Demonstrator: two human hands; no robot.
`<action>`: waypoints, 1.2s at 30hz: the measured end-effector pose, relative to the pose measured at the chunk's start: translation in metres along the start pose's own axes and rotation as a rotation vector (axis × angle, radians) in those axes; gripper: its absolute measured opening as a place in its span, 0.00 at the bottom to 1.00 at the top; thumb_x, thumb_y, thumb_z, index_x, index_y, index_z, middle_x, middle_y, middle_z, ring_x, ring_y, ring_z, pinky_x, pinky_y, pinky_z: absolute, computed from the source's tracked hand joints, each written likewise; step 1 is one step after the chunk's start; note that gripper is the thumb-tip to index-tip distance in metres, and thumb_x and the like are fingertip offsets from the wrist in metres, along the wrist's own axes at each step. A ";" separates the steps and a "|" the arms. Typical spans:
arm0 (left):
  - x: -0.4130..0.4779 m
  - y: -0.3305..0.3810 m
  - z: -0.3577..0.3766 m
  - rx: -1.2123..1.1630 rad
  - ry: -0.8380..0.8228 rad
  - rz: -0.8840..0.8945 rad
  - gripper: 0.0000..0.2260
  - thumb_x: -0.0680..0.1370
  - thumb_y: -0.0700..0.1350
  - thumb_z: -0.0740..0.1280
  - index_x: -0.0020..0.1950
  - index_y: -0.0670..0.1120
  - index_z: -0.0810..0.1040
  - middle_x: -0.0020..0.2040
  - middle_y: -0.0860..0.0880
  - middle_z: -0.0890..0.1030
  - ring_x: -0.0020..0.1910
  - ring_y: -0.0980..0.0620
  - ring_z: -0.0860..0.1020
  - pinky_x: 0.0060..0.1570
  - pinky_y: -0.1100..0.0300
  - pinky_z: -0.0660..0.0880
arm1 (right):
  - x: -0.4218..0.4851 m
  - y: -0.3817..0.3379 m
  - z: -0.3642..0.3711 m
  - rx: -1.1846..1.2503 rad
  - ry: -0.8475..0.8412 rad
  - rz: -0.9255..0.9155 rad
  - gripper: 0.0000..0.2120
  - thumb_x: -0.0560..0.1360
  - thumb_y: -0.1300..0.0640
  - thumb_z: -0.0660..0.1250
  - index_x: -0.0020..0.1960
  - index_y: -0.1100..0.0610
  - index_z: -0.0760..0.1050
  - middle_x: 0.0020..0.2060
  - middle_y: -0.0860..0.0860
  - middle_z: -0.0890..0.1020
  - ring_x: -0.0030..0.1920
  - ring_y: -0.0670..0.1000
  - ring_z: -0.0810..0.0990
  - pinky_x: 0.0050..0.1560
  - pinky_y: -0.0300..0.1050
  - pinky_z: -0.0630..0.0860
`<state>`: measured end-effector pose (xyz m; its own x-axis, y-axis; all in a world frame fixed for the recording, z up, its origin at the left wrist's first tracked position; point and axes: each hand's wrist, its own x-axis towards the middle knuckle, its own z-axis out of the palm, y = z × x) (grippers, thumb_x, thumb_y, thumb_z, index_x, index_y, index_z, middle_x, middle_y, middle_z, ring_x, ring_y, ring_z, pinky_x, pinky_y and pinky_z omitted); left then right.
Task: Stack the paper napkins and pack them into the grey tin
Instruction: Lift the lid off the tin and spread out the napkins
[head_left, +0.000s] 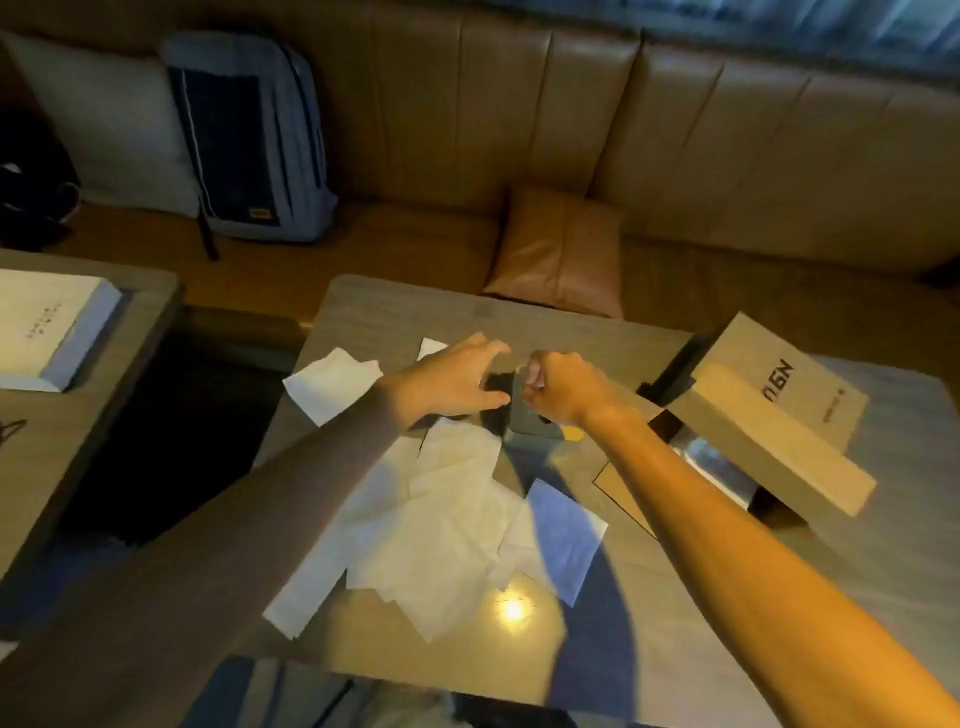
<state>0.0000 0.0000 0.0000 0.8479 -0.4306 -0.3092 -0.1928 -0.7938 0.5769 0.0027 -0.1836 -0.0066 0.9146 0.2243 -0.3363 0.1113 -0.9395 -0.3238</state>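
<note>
- Grey tin (530, 426) on the table (597, 654), past the middle, mostly hidden behind both hands.
- Left hand (457, 382) at the left side of the tin, fingers spread apart, not clamped on anything.
- Right hand (558, 387) above the tin, fingers curled together; cannot tell if something inside.
- Paper napkins (441, 525) scattered loose on the table, overlapping, nearer than the tin.
- Cardboard box (774, 415) lying tilted at the right.

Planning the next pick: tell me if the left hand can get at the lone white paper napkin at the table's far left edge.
Probably yes. The white paper napkin lies flat and uncovered just left of the open left hand, nothing between them.
</note>
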 end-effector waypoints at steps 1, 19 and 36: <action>0.004 0.003 0.009 0.033 -0.013 0.000 0.30 0.77 0.56 0.71 0.75 0.52 0.64 0.71 0.47 0.67 0.66 0.45 0.74 0.59 0.46 0.77 | -0.001 0.005 0.006 -0.026 -0.007 0.005 0.09 0.77 0.53 0.68 0.55 0.54 0.77 0.50 0.54 0.83 0.50 0.57 0.81 0.54 0.56 0.80; 0.073 -0.009 0.081 0.268 -0.004 0.068 0.53 0.64 0.58 0.80 0.80 0.44 0.55 0.77 0.49 0.60 0.68 0.45 0.71 0.56 0.51 0.77 | 0.022 0.041 0.049 0.164 -0.152 0.067 0.12 0.74 0.53 0.72 0.51 0.56 0.73 0.43 0.51 0.79 0.42 0.52 0.76 0.38 0.43 0.70; 0.092 -0.022 0.089 0.063 0.137 0.176 0.56 0.64 0.57 0.81 0.82 0.46 0.51 0.74 0.46 0.64 0.54 0.49 0.76 0.38 0.71 0.69 | 0.040 0.060 0.029 0.213 -0.089 0.069 0.18 0.69 0.45 0.78 0.47 0.54 0.73 0.41 0.52 0.80 0.43 0.55 0.78 0.45 0.55 0.80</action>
<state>0.0382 -0.0603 -0.1085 0.8568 -0.5059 -0.1000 -0.3706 -0.7388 0.5629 0.0347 -0.2231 -0.0656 0.8782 0.1919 -0.4380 -0.0438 -0.8798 -0.4733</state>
